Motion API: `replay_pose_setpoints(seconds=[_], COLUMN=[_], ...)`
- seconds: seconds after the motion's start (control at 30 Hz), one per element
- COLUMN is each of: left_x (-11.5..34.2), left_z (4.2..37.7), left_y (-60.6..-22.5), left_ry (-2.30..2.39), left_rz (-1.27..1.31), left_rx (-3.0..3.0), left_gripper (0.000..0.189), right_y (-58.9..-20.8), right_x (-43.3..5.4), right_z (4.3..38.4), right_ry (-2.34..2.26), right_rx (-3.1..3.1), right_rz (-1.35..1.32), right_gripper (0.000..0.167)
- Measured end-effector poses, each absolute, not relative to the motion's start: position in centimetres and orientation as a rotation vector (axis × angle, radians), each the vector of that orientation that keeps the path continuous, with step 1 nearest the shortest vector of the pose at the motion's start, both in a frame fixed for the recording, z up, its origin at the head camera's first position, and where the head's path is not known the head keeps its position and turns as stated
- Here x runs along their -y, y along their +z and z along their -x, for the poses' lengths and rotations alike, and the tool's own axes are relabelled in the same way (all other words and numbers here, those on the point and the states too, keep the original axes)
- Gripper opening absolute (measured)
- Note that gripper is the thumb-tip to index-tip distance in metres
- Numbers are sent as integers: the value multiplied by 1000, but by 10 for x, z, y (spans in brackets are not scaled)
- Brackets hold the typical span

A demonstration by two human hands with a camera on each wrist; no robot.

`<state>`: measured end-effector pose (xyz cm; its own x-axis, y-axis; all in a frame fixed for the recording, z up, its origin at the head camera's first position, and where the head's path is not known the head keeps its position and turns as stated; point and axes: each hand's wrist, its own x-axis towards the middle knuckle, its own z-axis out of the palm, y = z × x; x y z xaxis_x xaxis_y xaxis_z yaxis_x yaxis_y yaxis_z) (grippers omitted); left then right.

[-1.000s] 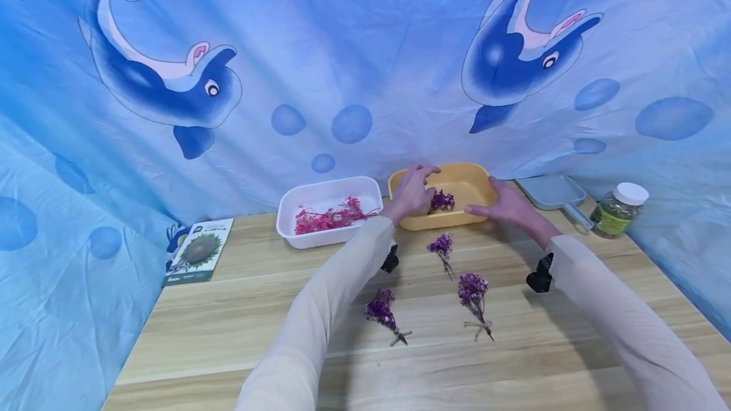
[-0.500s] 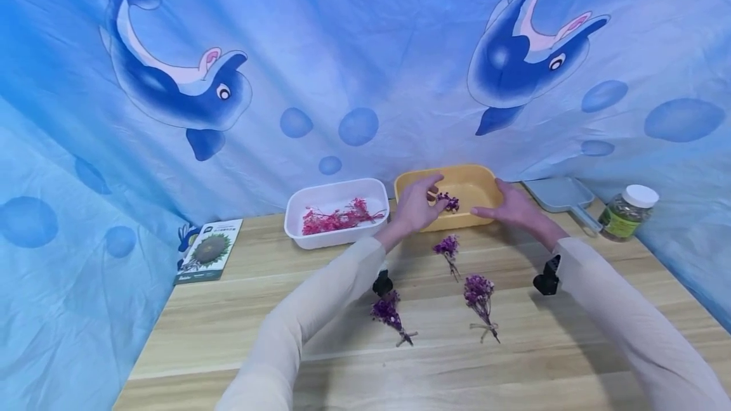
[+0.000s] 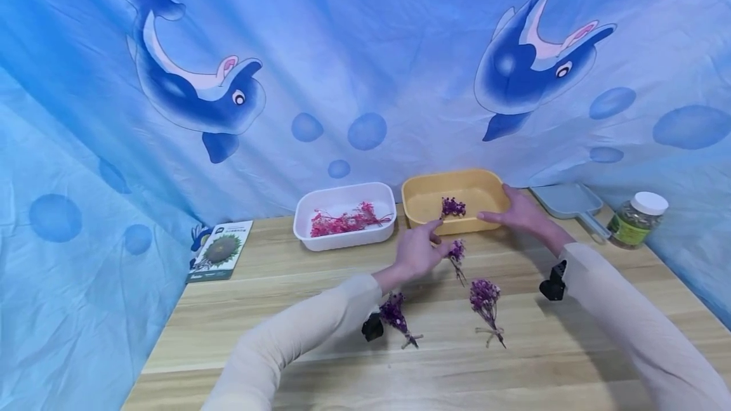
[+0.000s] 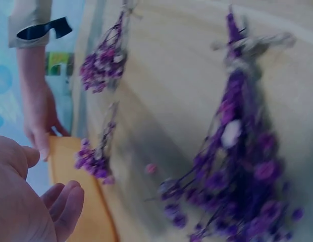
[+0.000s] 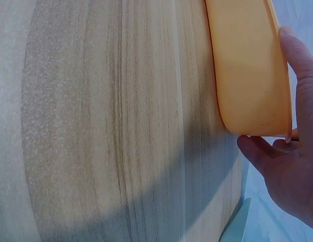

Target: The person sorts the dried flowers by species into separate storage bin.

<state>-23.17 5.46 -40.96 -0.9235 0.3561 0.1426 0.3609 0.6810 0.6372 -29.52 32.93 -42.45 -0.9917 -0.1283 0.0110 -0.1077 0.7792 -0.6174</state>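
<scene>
My right hand [image 3: 521,211] grips the right end of a yellow plastic tub [image 3: 419,202]; its thumb lies over the rim in the right wrist view. A small purple dried-flower sprig [image 3: 454,207] lies in the tub. My left hand [image 3: 419,251] is over the table just in front of the tub, thumb and fingers apart, holding nothing. Beside its fingers lies a short purple dried-flower bunch [image 3: 457,251]. Nearer me are two larger purple bunches tied with twine, one on the right [image 3: 485,297] and one on the left [image 3: 394,313], partly behind the left wrist camera.
Left of the tub stands a white tub [image 3: 342,243] with pink dried flowers [image 3: 342,222]. A sunflower-printed packet [image 3: 221,251] lies at the far left. On the right are a grey-blue dustpan [image 3: 565,200] and a white-lidded jar [image 3: 636,224]. A dolphin-printed curtain [image 3: 400,81] hangs behind.
My left hand has come out of the yellow tub toward me, down to the short bunch, leaving the sprig inside. My right hand keeps its grip on the tub's end.
</scene>
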Motion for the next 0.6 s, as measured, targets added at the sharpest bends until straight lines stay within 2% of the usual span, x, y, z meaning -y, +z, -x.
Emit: replay_pose_setpoints(seconds=[0.6], left_x=[-75], left_z=[227], left_y=[-432], left_ry=[-993], left_rz=[316], left_rx=[3071], left_gripper=[79], right_y=[-428], right_x=[-331], right_z=[298], right_ry=[-1012], right_rx=[-2930], right_rz=[214], right_gripper=[125])
